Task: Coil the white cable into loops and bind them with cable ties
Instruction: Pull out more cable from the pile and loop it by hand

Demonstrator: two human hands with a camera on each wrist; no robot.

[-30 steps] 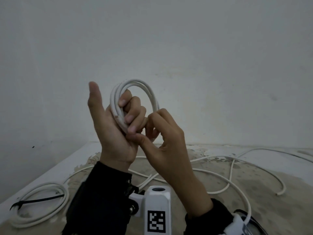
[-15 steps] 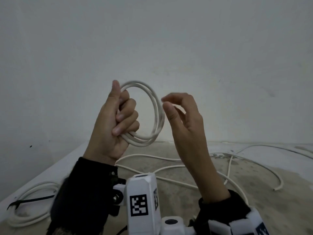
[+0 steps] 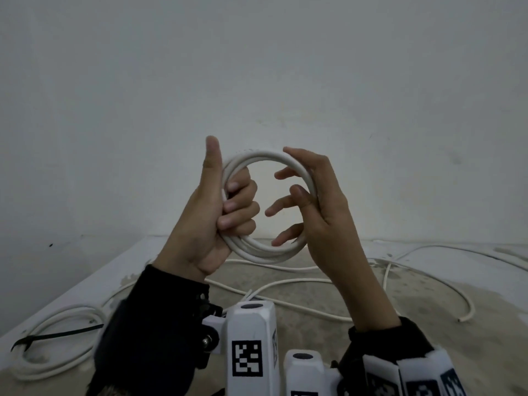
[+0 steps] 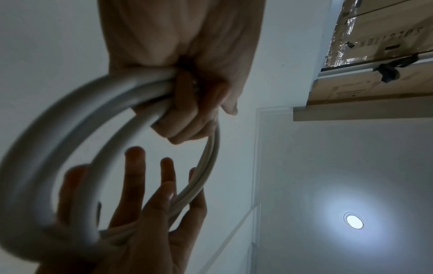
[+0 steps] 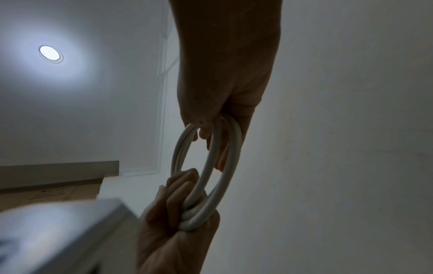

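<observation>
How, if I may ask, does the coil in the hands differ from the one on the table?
The held coil stands upright, gripped by the left hand; the table coil lies flat. The table coil carries a black tie; the held coil shows none. Both are white.

Left hand (image 3: 205,224) raised, fingers (image 3: 240,212) curled round white cable (image 3: 263,155), thumb upright; right hand (image 3: 325,218) opposite, thumb pressed on it, fingers spread

Clad in black: left sleeve (image 3: 151,318) and right sleeve (image 3: 380,344) down to the wrists. Fitted with a white boxy left wrist housing (image 3: 251,327), dark round lens (image 3: 251,306) on top, black-and-white square marker (image 3: 247,358) in front, silver screw (image 3: 205,342) alongside; similar right wrist housing (image 3: 303,372), white marker-printed band (image 3: 411,375)
</observation>
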